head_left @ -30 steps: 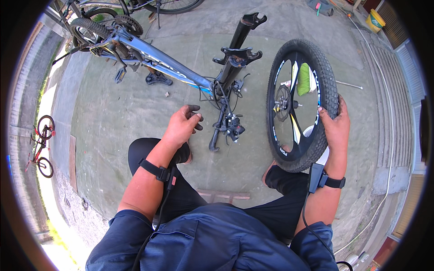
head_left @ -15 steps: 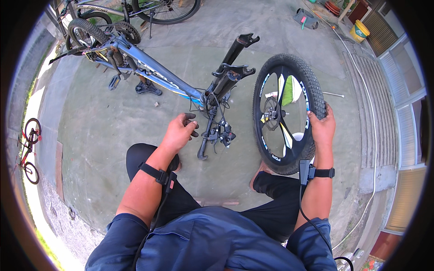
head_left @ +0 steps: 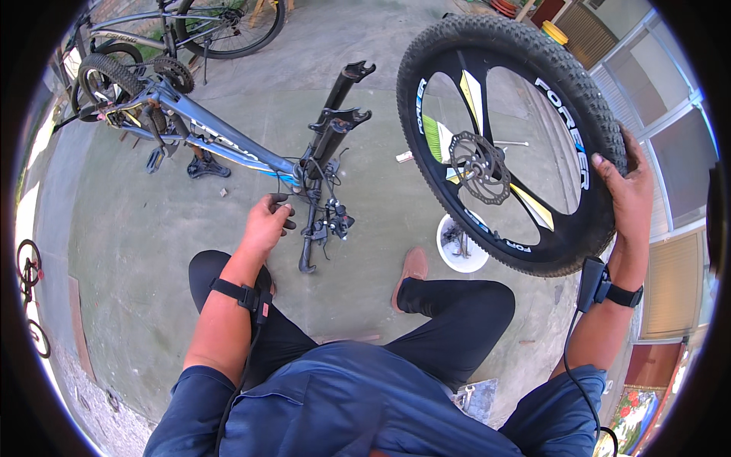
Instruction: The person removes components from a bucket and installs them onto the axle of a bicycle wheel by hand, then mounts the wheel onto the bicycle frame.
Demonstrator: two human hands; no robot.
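Note:
My right hand (head_left: 630,189) grips the right side of a bicycle wheel (head_left: 599,228), with the thumb on the rim and fingers around the knobby tyre. The wheel is lifted and tilted, its black rim carrying white and yellow spokes; a disc brake rotor (head_left: 499,174) is at its hub. My left hand (head_left: 266,225) is empty, its fingers loosely bent and apart. Just ahead of that hand lies an overturned blue bicycle frame (head_left: 247,154), its black front fork (head_left: 332,122) pointing up and holding no wheel. The handlebar (head_left: 308,245) rests low beside my left hand, apart from it.
A white bucket (head_left: 461,259) with dark tools inside stands below the wheel. Behind the wheel a green-bristled broom (head_left: 435,139) lies on the floor. Another bicycle (head_left: 183,38) stands far left, a small bicycle (head_left: 29,278) at the left edge. A yellow bucket (head_left: 554,33) is at the back right.
My right hand has raised the wheel and brought it closer, tilting its face toward me. The white bucket now shows more fully. My left hand stays near the handlebar, and the view has shifted right.

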